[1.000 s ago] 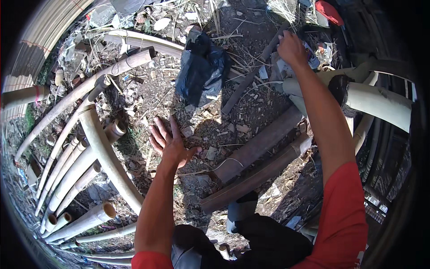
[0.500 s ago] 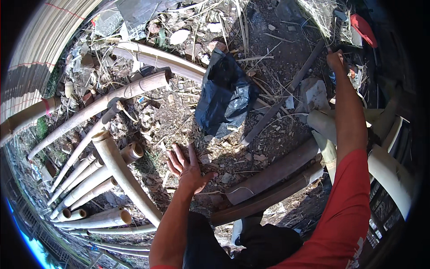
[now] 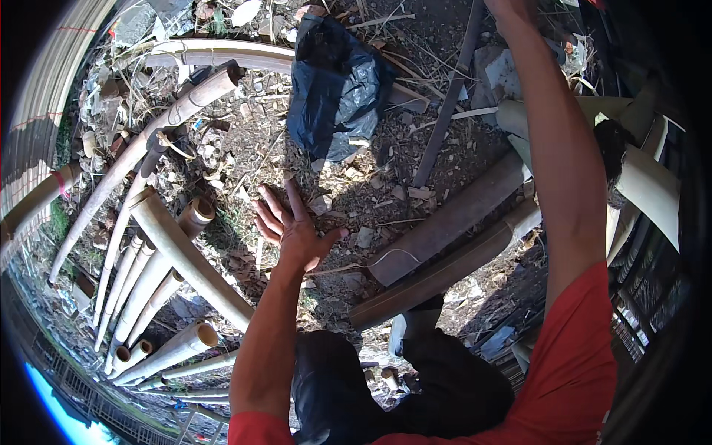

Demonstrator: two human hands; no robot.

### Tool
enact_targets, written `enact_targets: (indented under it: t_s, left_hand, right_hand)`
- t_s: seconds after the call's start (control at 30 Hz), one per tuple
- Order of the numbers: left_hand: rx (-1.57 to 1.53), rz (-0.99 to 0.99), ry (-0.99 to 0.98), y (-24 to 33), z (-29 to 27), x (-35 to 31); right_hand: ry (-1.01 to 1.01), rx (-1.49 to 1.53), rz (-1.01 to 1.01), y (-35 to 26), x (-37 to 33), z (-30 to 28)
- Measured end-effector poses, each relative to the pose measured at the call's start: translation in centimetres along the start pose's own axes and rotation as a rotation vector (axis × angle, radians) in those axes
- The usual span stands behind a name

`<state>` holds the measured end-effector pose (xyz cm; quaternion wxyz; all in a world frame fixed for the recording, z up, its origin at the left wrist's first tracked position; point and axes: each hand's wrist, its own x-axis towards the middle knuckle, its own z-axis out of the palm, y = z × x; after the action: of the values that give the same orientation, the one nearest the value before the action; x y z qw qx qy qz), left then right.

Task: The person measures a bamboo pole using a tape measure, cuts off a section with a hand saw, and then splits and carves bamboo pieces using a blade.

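Note:
My left hand (image 3: 294,231) is open with its fingers spread, over the chip-strewn ground. Whether the palm rests on the soil I cannot tell. A crumpled black plastic bag (image 3: 337,93) lies just beyond its fingertips. My right arm stretches far forward, and my right hand (image 3: 512,10) is cut by the top edge, so its fingers and anything in them are hidden. Left of that hand a long dark strip (image 3: 445,119) lies on the ground. Two brown split bamboo lengths (image 3: 454,215) lie side by side between my arms, in front of my legs.
Several bamboo poles (image 3: 193,259) fan out at the left, some with cut ends facing me. A rolled slatted mat (image 3: 44,104) curves along the upper left. Pale bamboo pieces (image 3: 645,185) and a concrete block (image 3: 495,74) are at the right. Dry scraps litter the ground.
The view has shifted, so the bag and bamboo sit higher in it. My right hand has gone from the upper right to the top edge. My left hand stays spread.

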<state>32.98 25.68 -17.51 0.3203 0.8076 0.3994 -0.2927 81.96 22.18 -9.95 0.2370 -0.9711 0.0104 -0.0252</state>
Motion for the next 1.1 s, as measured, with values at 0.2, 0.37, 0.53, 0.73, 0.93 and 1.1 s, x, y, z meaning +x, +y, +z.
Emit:
enact_targets:
  t_s: [0.2,0.37,0.53,0.73,0.93,1.1]
  left_hand:
    - [-0.018,0.119,0.074,0.3,1.8,-0.1]
    - [0.068,0.068,0.163,-0.1,2.6,-0.6]
    - [-0.052,0.318,0.493,-3.1,5.0,0.5]
    - [-0.488,0.537,0.682,-7.4,7.7,-6.0]
    - [-1.044,-0.163,0.083,-9.3,21.6,-20.5]
    - [-1.404,0.022,0.041,-8.5,22.8,-21.5]
  right_hand:
    - [0.07,0.181,-0.514,3.2,-17.4,-12.8]
    - [-0.165,0.396,-0.707,13.4,-33.2,-25.3]
    - [-0.169,0.193,-0.636,23.1,-48.7,-40.4]
    - [0.25,0.236,-0.616,27.4,-62.8,-52.6]
    - [-0.078,0.161,0.042,26.4,-63.7,-49.6]
    - [-0.287,0.429,0.011,32.5,-66.9,-45.9]
